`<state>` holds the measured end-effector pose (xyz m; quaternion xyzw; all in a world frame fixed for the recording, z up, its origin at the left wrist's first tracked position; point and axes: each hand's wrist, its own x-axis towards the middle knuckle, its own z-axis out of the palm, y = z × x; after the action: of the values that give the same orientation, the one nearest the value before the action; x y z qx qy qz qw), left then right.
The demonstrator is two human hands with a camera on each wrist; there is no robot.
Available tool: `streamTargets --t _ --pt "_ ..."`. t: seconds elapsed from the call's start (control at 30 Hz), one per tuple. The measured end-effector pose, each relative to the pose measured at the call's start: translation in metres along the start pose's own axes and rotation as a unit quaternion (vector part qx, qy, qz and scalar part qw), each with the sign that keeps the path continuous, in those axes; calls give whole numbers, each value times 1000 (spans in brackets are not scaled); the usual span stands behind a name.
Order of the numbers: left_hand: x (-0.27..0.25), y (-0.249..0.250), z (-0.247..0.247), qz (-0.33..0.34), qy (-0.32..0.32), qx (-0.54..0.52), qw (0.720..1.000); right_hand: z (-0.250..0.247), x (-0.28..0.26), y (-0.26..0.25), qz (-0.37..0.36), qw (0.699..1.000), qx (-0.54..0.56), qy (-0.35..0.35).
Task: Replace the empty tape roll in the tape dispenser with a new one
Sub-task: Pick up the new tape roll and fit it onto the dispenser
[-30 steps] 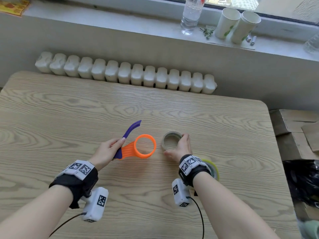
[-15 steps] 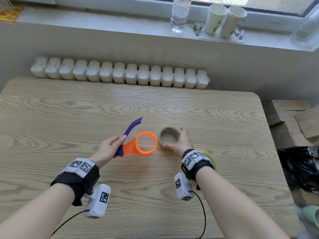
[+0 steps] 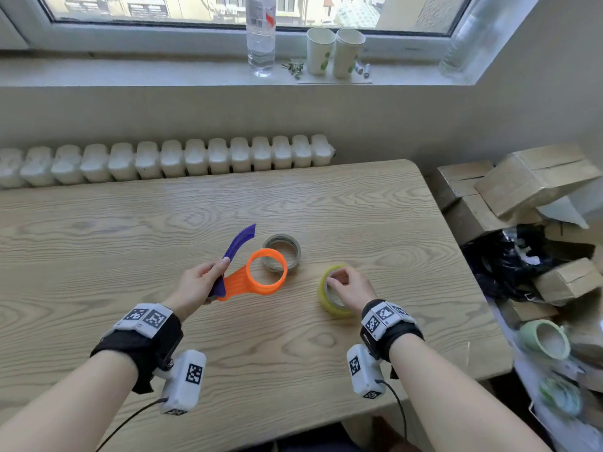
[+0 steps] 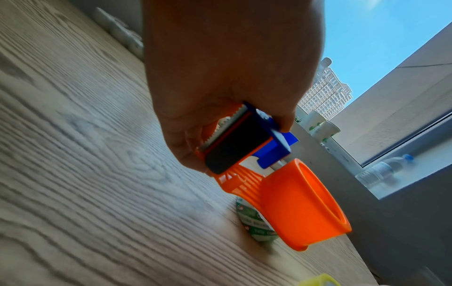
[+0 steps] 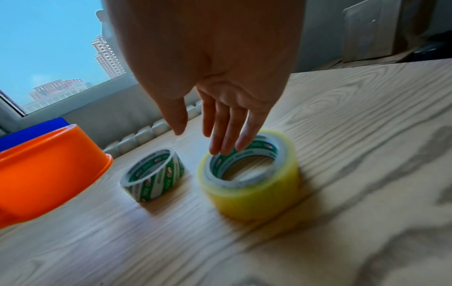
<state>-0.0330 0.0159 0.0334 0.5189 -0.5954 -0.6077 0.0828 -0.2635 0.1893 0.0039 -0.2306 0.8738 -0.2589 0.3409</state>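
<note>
The new roll [image 3: 332,296] lies flat on the table [image 3: 130,223], core axis upright, directly under the right hand [image 3: 354,288], whose straight fingers [image 5: 227,135] seem to touch its rim. The dispenser [image 3: 257,275] is gripped by the left hand [image 3: 195,283], held left of the roll. The empty roll [image 3: 282,252] lies behind, released.

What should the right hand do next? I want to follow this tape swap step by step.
Probably close the right hand on the yellow tape roll and lift it: its straight fingers reach the roll's top edge, the empty core lies on the table, and the dispenser's orange ring is bare.
</note>
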Motion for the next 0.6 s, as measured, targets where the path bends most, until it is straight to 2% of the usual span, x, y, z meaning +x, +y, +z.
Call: streamTargets --t 0.1,0.2,0.43,0.6 --pt "-3 -7 7 -4 -7 12 1000 6 -9 16 8 999 -24 -29" --pt "-7 -13 12 -11 -18 22 1000 15 -15 26 -6 994 -93 -57" --pt "-11 -21 20 -29 -33 21 999 22 -13 28 -28 977 -207 -51" --pt "-10 -24 22 -36 -26 24 999 20 -13 29 -41 973 -224 -34"
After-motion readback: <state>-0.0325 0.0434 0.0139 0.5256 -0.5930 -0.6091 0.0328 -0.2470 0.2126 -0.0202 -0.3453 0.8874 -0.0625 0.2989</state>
